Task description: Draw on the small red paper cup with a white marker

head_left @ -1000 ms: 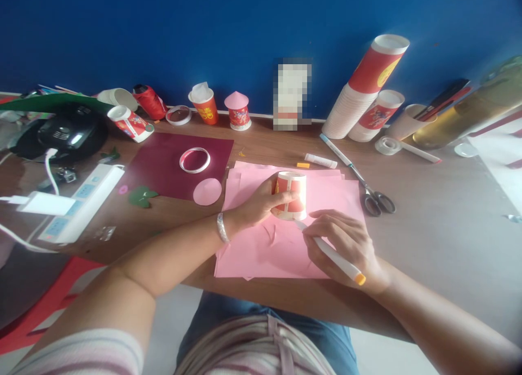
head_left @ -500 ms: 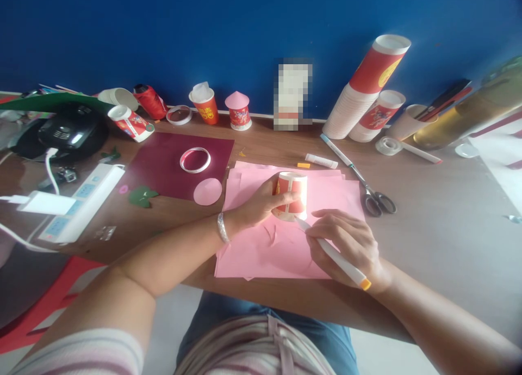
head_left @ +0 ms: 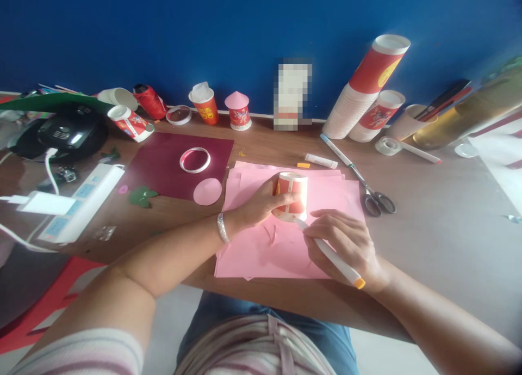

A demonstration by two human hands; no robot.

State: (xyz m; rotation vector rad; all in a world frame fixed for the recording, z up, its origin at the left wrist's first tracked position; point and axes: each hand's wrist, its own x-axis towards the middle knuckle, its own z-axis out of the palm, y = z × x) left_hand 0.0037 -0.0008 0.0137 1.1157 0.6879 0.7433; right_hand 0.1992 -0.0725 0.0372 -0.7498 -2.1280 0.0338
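My left hand is closed around a red and white paper cup, thumb across its front, over a stack of pink paper. My right hand grips a white marker with an orange end cap. The marker's tip meets the lower rim of the cup, at the side toward me. Thin pink paper scraps lie on the sheets below the cup. An orange marker cap rests just behind the paper, beside a white glue stick.
Black-handled scissors and a blue-capped marker lie right of the paper. A leaning stack of paper cups stands behind. To the left are a maroon sheet, a tape ring, a pink paper disc and a power strip.
My right hand and the marker have shifted very slightly left. The cup stays in my left hand at the same spot.
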